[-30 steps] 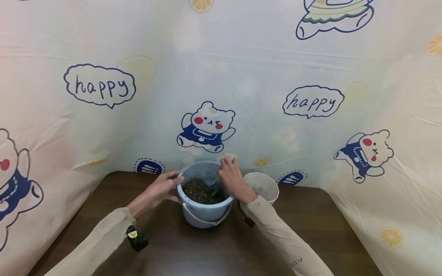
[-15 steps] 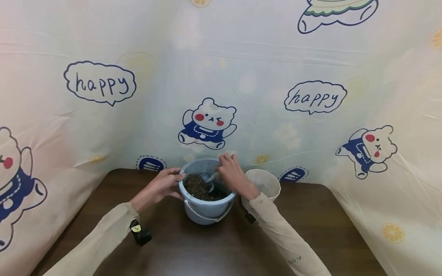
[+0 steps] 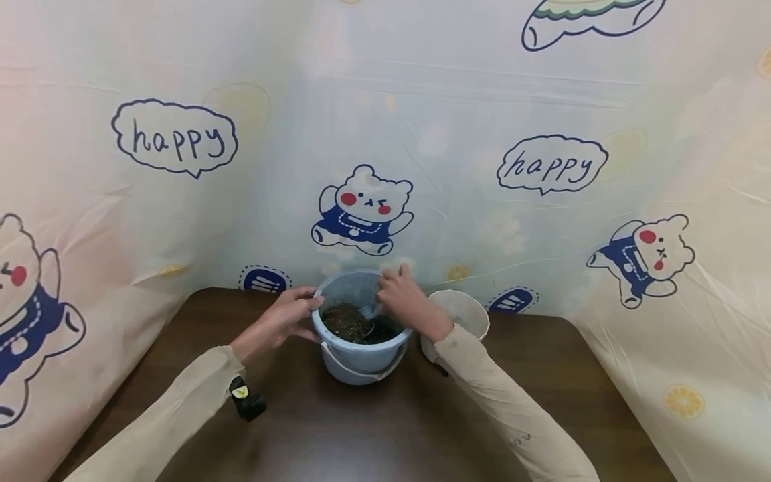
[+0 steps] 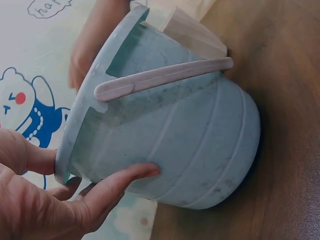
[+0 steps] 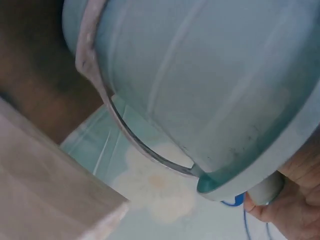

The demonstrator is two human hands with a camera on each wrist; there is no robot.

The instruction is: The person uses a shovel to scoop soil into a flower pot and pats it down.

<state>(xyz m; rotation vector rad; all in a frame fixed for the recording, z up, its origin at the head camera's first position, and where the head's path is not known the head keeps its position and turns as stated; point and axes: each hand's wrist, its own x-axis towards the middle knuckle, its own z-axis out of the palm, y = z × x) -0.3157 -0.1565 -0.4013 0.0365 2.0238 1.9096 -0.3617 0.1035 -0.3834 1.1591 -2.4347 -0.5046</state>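
A light-blue bucket stands on the table with dark soil inside, heaped on its left side. My left hand grips the bucket's left rim; in the left wrist view one finger lies along the outer wall. My right hand, over the right rim, holds a blue-grey scoop by its handle. The scoop's head is down at the soil, partly hidden by it. In the right wrist view only the handle's end shows past the rim.
A whitish pot stands just right of the bucket, partly behind my right forearm. The bucket's pale handle hangs down in front. A printed cloth rises behind the brown table.
The scoop has shifted within the bucket, and the soil is now piled left with a dark hollow at right. My left hand keeps its hold on the rim. The head view has tilted slightly down.
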